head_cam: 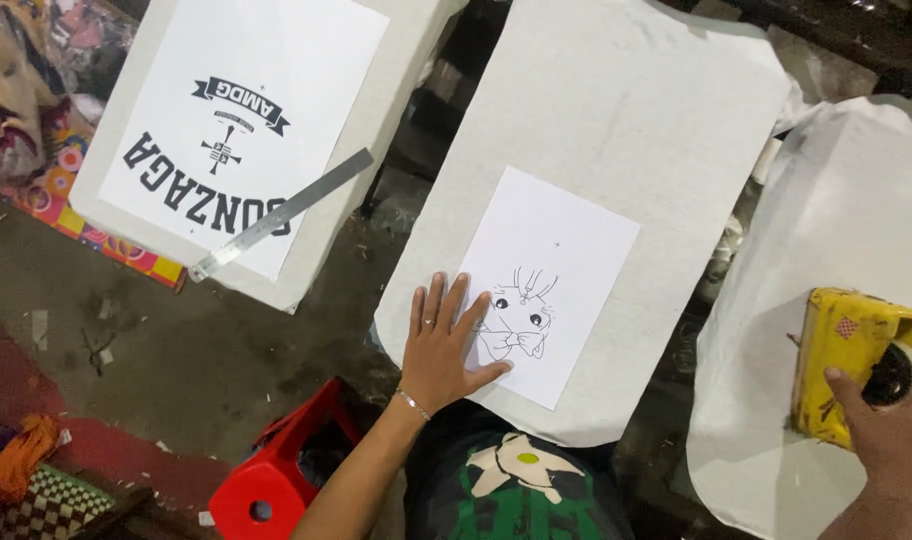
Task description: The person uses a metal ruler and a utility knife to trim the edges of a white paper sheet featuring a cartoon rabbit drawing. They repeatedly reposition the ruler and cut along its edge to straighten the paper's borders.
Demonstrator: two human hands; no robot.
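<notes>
Head camera, looking down: the left hand lies flat, fingers spread and released, pressing the lower left corner of a white paper sheet printed with a small cartoon animal face, the thumb resting on the paper's bottom edge. The sheet sits at a slight tilt in the middle of a fabric-covered surface, the central one of three such boards. At the right edge of the view, the right hand grasps a yellow tape dispenser that rests on the neighbouring white fabric-covered board; its thumb lies across the dispenser's near side and the rest of the hand runs out of the frame. On the left board, well apart from both hands, a larger printed sheet with dark lettering carries a metal ruler laid diagonally across its lower corner. A red plastic stool stands on the floor below the left forearm.
</notes>
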